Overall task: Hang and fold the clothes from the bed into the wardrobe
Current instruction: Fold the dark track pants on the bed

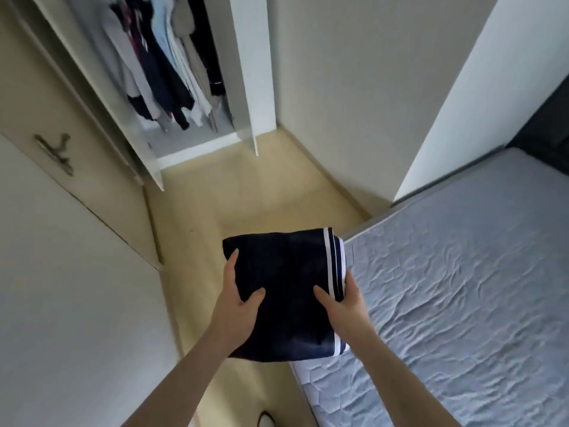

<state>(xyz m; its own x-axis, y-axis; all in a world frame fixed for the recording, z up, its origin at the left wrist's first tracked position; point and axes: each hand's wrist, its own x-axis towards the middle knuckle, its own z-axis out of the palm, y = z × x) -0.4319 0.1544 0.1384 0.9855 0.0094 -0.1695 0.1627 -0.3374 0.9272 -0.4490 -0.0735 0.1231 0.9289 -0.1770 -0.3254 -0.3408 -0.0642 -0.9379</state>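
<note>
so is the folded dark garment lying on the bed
No, both hands hold the folded garment up over the floor beside the bed.

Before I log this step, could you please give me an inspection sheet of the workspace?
Surface: bed with a wrinkled grey cover, nothing lying on the part in view.
Job's things: folded navy garment with white stripes, held over the floor beside the bed; wardrobe open, clothes hanging inside.
Clutter: nothing seen.
Hands: left hand and right hand grip the garment's sides.
Cables: nothing seen.
Surroundings: beige floor, pale walls, a door with a lever handle at left.
</note>
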